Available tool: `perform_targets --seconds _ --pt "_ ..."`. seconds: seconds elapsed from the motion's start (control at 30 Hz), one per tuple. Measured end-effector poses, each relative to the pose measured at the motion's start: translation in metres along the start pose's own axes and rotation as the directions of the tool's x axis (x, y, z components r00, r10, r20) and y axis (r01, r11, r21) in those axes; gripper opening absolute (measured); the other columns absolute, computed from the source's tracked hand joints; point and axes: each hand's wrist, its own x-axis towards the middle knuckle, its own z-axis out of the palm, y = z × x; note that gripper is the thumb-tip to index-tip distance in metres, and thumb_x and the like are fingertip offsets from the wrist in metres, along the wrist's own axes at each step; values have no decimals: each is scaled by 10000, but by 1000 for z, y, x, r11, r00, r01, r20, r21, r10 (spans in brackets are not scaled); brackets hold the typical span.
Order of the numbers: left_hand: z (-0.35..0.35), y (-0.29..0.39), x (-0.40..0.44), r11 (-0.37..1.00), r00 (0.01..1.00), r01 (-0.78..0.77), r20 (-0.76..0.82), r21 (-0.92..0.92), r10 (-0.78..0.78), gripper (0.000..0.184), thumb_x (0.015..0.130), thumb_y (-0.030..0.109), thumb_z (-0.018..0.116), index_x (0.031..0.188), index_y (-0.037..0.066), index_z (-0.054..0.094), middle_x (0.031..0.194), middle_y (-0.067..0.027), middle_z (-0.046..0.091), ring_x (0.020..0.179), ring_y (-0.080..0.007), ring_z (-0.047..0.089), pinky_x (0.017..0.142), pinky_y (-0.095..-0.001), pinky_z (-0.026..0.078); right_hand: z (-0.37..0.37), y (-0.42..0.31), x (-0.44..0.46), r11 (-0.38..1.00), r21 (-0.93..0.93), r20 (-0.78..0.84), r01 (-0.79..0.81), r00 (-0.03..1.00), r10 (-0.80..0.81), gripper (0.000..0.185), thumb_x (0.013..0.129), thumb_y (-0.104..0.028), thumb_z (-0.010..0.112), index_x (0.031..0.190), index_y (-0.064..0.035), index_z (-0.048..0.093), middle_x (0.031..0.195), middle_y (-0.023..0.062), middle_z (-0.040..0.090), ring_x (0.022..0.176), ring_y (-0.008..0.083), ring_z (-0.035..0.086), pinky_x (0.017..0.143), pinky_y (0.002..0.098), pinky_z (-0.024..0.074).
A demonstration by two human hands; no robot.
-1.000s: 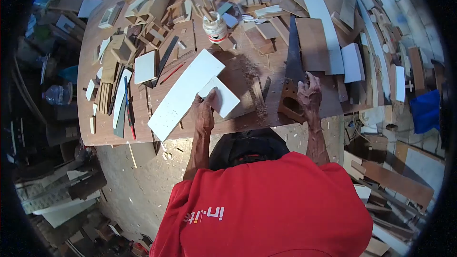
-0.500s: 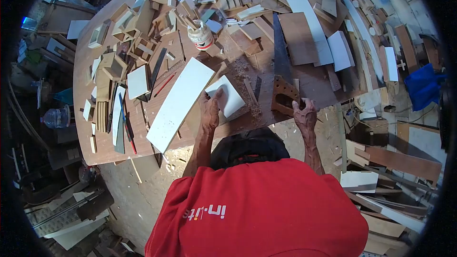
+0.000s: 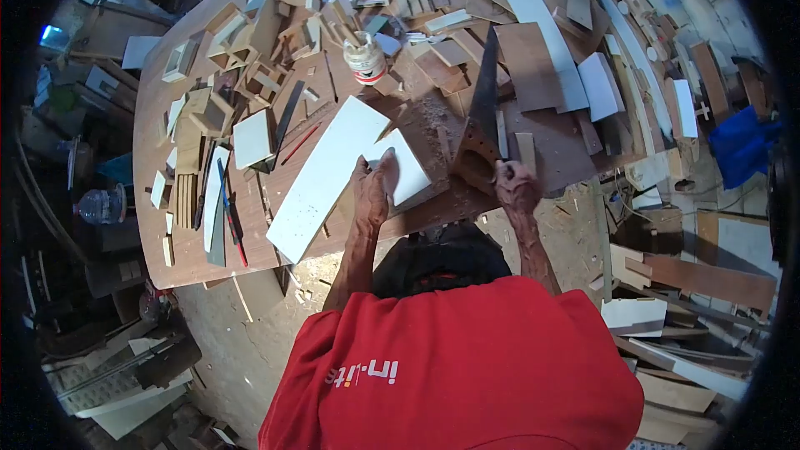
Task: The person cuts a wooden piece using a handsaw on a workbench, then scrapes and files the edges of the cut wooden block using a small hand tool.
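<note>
My left hand [image 3: 372, 187] is closed on the near-left edge of a small white board [image 3: 400, 167], with the thumb on its top face. Beside it lies a long white board [image 3: 329, 179], slanting across the table. My right hand [image 3: 518, 187] grips the brown wooden handle [image 3: 475, 158] of a handsaw at the table's front edge. The dark saw blade [image 3: 486, 83] points away from me, tilted a little. Sawdust [image 3: 433, 112] lies between the small board and the saw.
Wooden box pieces [image 3: 242, 33] and scraps crowd the far left of the table [image 3: 250, 246]. A white jar [image 3: 365, 62] holding sticks stands at the back. Pencils [image 3: 300, 143] lie left of the long board. Brown and white panels [image 3: 529, 67] are at the right.
My right hand has lifted the saw from the table and moved it left, toward the small white board. My left hand and the small board have shifted slightly nearer to me and turned.
</note>
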Motion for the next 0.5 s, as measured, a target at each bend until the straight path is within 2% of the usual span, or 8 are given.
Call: perform_targets --seconds 0.07,0.13,0.17,0.27,0.33,0.4,0.43,0.5 --pt "2 9 -6 997 998 53 -39 -53 -55 484 900 253 624 1195 -121 536 1041 -151 655 972 -162 590 957 -262 403 -12 0 -7 962 -260 -369 81 912 -177 415 826 -362 661 1098 -54 602 1215 220 531 1154 412 496 904 516 439" --pt "0 14 -9 989 998 -66 10 -135 68 447 854 289 717 1123 -21 539 987 -83 607 860 -150 545 760 -259 454 -13 13 3 954 -284 -371 97 906 -203 414 824 -359 664 1105 -64 595 1291 209 448 1205 421 433 933 533 413" --pt "4 21 -12 993 999 -33 -36 -115 29 479 859 332 704 1129 -29 543 979 -70 605 859 -142 541 757 -247 447 -13 18 9 947 -306 -380 100 899 -217 413 823 -356 666 1113 -73 587 1366 198 365 1255 430 370 962 549 387" --pt "-9 6 -6 996 994 -84 -75 -25 82 562 857 385 687 1141 -76 534 983 -74 603 872 -139 535 768 -242 443 -14 23 19 901 -418 -315 115 912 -263 481 788 -356 701 1130 -52 553 1356 214 336 1245 411 373 1001 504 358" --pt "-21 9 -6 997 997 -74 17 6 74 650 852 413 671 1157 -134 499 1007 -95 599 894 -144 527 792 -249 441 -14 34 30 837 -522 -337 164 862 -379 475 784 -355 706 1101 -35 557 1282 202 419 1190 397 431 973 507 381" --pt "-29 10 -7 981 980 -190 59 36 188 635 856 395 663 1145 -140 482 998 -96 596 898 -144 529 794 -251 443 -29 32 39 921 -355 -201 164 948 -246 505 797 -334 699 1152 -27 514 1260 188 473 1180 398 458 961 553 381" --pt "-34 18 -13 988 987 -138 88 68 132 467 877 288 635 1154 -65 506 1022 -97 593 888 -148 558 781 -246 451 -22 45 49 922 -370 -273 116 935 -227 604 803 -332 694 1298 -98 439 1231 165 515 1165 390 484 936 624 367" --pt "-34 26 -18 994 993 -85 81 -63 90 482 894 262 616 1209 -72 472 1081 -118 584 938 -167 565 815 -250 454 -41 33 42 896 -414 -208 162 941 -267 660 799 -333 698 1355 -156 389 1235 164 511 1170 389 481 925 648 358"
